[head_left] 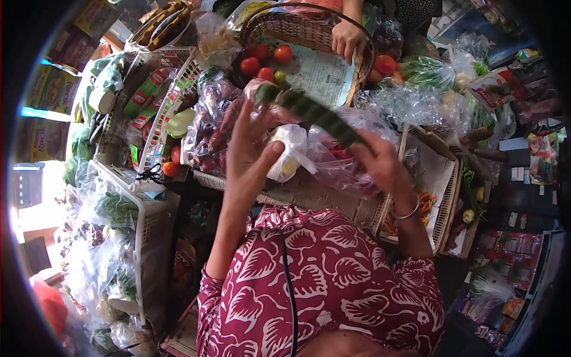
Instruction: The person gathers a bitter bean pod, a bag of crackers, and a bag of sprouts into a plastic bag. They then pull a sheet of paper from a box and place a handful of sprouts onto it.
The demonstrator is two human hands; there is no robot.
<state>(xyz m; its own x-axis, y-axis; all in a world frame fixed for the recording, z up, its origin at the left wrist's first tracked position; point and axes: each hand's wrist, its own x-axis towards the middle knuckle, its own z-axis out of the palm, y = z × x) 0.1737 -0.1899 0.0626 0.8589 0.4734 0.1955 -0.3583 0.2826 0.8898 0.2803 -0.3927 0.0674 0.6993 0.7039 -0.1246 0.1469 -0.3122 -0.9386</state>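
A long, dark green, ridged vegetable (318,113) is held up at chest height, slanting down to the right. My right hand (380,163) grips its lower right end. My left hand (248,140) is raised near its upper left end, fingers up and thumb apart; whether the fingertips touch it is unclear. Behind and below it lies a knotted white plastic bag (289,153) with pale contents. Beside that bag is a clear pinkish bag (345,157) with red items inside.
At the back, another person's hand (348,40) rests on a wicker basket with tomatoes (282,54). White crates (140,220) of bagged greens stand left. On the right are a shallow woven tray (437,205) with small orange peppers and bagged vegetables (398,107).
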